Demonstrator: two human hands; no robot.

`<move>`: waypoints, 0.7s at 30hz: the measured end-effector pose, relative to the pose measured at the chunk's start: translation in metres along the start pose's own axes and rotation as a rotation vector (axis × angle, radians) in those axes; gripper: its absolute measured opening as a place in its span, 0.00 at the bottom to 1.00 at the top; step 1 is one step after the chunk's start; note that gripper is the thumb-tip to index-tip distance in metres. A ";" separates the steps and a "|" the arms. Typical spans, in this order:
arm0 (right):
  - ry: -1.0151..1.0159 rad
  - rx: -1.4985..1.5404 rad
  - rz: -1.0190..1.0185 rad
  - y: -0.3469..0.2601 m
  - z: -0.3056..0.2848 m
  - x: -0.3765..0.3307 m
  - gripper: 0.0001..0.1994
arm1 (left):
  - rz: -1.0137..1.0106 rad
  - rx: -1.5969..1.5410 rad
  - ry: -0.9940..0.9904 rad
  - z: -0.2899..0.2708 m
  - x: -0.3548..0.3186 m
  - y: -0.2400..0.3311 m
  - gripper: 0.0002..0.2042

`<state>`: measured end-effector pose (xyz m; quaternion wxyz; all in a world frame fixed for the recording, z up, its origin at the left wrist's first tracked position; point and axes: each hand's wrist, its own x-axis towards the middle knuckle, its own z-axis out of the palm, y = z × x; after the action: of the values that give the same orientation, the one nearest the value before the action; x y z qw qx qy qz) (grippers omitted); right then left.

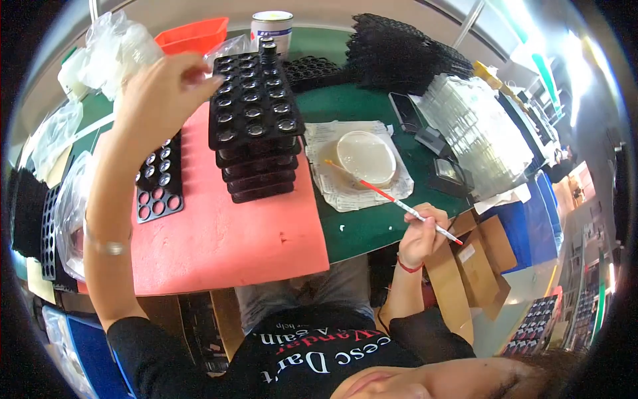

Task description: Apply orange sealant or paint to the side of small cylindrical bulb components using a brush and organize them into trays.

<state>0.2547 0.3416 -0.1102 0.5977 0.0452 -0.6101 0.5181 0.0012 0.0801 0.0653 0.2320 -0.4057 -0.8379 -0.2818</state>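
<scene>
My left hand (166, 90) hovers by the left edge of a stack of black plastic trays (262, 176). Its fingers are curled but apart from the thumb, and I see nothing between them. Round glossy dark pieces (254, 129) fill the top tray, and a short column of black rings (268, 54) stands at its far right corner. A thin brush (389, 197) with a red and white handle is in my right hand (423, 236). The brush tip points toward a round bowl of pale liquid (365, 157), at its left rim.
The trays stand on a pink mat (226, 259) over a green table. A partly filled black tray (159, 203) lies left, under my forearm. Behind are a tin can (272, 30), a red-orange bin (193, 36) and black trays (405, 56). Clear trays (475, 126) and a phone (404, 111) sit right.
</scene>
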 end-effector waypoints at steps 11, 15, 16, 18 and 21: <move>0.001 -0.045 0.051 -0.002 0.004 -0.003 0.08 | -0.070 0.367 -0.210 0.058 0.088 0.019 0.19; -0.020 -0.021 0.038 -0.003 -0.002 -0.001 0.07 | 0.094 0.214 0.036 0.051 0.080 0.027 0.17; 0.021 0.000 0.072 -0.004 0.002 0.000 0.07 | 0.146 0.102 0.128 0.044 0.072 0.031 0.16; 0.118 -0.017 0.146 -0.005 0.007 0.000 0.07 | 0.208 -0.164 0.188 0.032 0.046 0.060 0.13; 0.174 -0.039 0.199 -0.007 -0.001 0.003 0.10 | 0.308 -0.431 -0.011 0.037 -0.011 0.108 0.11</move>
<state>0.2595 0.3408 -0.1035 0.5948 -0.0723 -0.5673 0.5650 0.0888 0.1544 0.0621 0.1759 -0.5700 -0.6882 -0.4129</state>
